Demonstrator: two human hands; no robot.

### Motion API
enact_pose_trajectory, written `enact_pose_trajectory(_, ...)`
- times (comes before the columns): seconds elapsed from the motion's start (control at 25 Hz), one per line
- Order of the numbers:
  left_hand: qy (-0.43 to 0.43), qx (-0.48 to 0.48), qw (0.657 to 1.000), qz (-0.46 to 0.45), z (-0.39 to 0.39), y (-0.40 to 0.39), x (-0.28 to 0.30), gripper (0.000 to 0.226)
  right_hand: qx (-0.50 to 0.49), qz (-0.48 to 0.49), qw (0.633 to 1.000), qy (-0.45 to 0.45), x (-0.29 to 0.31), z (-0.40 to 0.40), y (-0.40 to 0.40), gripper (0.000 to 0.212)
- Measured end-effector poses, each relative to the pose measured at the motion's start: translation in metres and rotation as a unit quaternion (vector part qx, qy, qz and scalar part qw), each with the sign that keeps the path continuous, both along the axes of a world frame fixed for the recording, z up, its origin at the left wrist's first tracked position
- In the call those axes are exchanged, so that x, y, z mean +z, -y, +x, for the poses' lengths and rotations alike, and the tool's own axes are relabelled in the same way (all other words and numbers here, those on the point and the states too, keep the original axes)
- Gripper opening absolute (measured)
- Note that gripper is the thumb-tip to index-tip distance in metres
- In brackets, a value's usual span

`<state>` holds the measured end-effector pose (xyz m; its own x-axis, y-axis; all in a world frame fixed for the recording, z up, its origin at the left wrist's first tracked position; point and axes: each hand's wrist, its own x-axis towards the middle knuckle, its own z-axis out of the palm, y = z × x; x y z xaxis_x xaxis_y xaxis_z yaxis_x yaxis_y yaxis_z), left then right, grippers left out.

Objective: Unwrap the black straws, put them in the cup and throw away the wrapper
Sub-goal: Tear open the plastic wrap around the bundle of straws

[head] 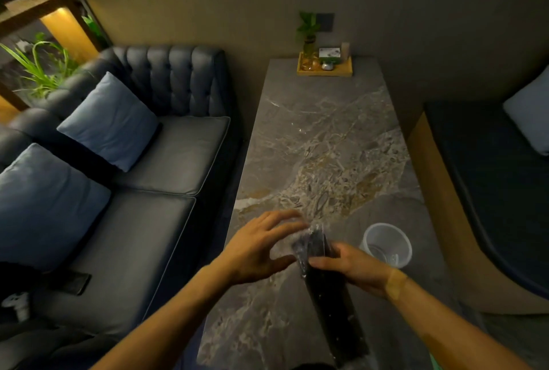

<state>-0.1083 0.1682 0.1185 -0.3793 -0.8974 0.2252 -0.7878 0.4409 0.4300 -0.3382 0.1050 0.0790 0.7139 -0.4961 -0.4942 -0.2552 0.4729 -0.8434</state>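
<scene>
Long bundle of black straws in clear plastic wrapper (329, 289) held tilted above grey marbled stone surface (320, 138). Right hand (356, 268) grip clamped round bundle's upper part. Left hand (255, 248) grip spread, fingertips at wrapper's crinkled top end. Clear plastic cup (387, 245) upright just right of hands.

Glossy clear plastic wrapper (300, 243); translucent plastic cup (387, 245); polished marble table (320, 144).

Single head-worn view, looking forward and down, close over the marble table (320, 138)
</scene>
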Motion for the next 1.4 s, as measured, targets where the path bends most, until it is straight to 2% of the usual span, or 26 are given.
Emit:
enact_pose_trajectory(0.08,-0.027,-0.045,0.998,0.036,-0.001,0.006,0.006,0.047,0.032,-0.035,0.999,-0.021,0.004,-0.001,0.000,0.045)
enact_pose_trajectory(0.16,-0.089,-0.046,0.992,0.071,-0.004,0.007,0.003,0.036,0.051,-0.044,0.997,-0.034,0.009,0.000,0.001,0.047)
enact_pose_trajectory(0.24,-0.190,0.000,0.977,0.098,-0.007,0.005,-0.003,0.027,0.062,-0.053,0.996,-0.038,0.012,0.000,0.001,0.044)
enact_pose_trajectory(0.28,-0.261,0.046,0.957,0.119,-0.010,0.003,-0.006,0.022,0.065,-0.059,0.995,-0.040,0.014,0.001,0.001,0.041)
enact_pose_trajectory(0.36,-0.402,0.166,0.886,0.161,-0.017,0.002,-0.009,0.018,0.070,-0.064,0.995,-0.042,0.018,0.003,-0.001,0.041)
enact_pose_trajectory(0.44,-0.503,0.281,0.788,0.216,-0.022,0.006,-0.012,0.022,0.076,-0.072,0.994,-0.040,0.021,0.007,-0.004,0.038)
enact_pose_trajectory(0.52,-0.570,0.348,0.686,0.291,-0.028,0.009,-0.012,0.025,0.084,-0.081,0.992,-0.040,0.023,0.011,-0.007,0.035)
enact_pose_trajectory(0.56,-0.588,0.361,0.651,0.317,-0.029,0.010,-0.012,0.024,0.086,-0.083,0.992,-0.039,0.023,0.012,-0.008,0.035)
enact_pose_trajectory(0.64,-0.609,0.367,0.619,0.333,-0.030,0.010,-0.014,0.023,0.085,-0.078,0.993,-0.035,0.020,0.014,-0.010,0.034)
enact_pose_trajectory(0.72,-0.638,0.340,0.603,0.337,-0.028,0.009,-0.018,0.032,0.078,-0.062,0.995,-0.026,0.016,0.014,-0.010,0.032)
enact_pose_trajectory(0.8,-0.669,0.267,0.592,0.361,-0.023,0.003,-0.021,0.044,0.064,-0.041,0.997,-0.013,0.012,0.011,-0.008,0.036)
enact_pose_trajectory(0.88,-0.684,0.195,0.583,0.393,-0.019,-0.004,-0.023,0.042,0.056,-0.018,0.998,-0.001,0.007,0.009,-0.006,0.039)
enact_pose_trajectory(0.92,-0.678,0.175,0.590,0.402,-0.016,-0.006,-0.025,0.042,0.057,-0.006,0.998,0.005,0.004,0.008,-0.005,0.039)
enact_pose_trajectory(1.0,-0.632,0.173,0.635,0.409,-0.015,-0.007,-0.027,0.042,0.072,0.001,0.997,0.004,0.002,0.009,-0.004,0.040)
enact_pose_trajectory(1.08,-0.588,0.224,0.671,0.393,-0.018,-0.004,-0.029,0.029,0.096,-0.020,0.995,-0.007,0.002,0.013,-0.003,0.044)
enact_pose_trajectory(1.16,-0.580,0.291,0.669,0.362,-0.023,-0.001,-0.029,0.016,0.071,-0.072,0.995,-0.026,0.001,0.019,-0.006,0.056)
enact_pose_trajectory(1.24,-0.584,0.357,0.651,0.328,-0.029,0.002,-0.032,0.013,-0.004,-0.183,0.980,-0.077,0.002,0.024,-0.013,0.078)
enact_pose_trajectory(1.32,-0.579,0.412,0.634,0.304,-0.034,0.005,-0.035,0.017,-0.010,-0.316,0.938,-0.143,0.002,0.029,-0.022,0.100)
enact_pose_trajectory(1.4,-0.577,0.435,0.628,0.291,-0.039,0.007,-0.036,0.018,0.023,-0.412,0.889,-0.198,-0.001,0.038,-0.031,0.104)
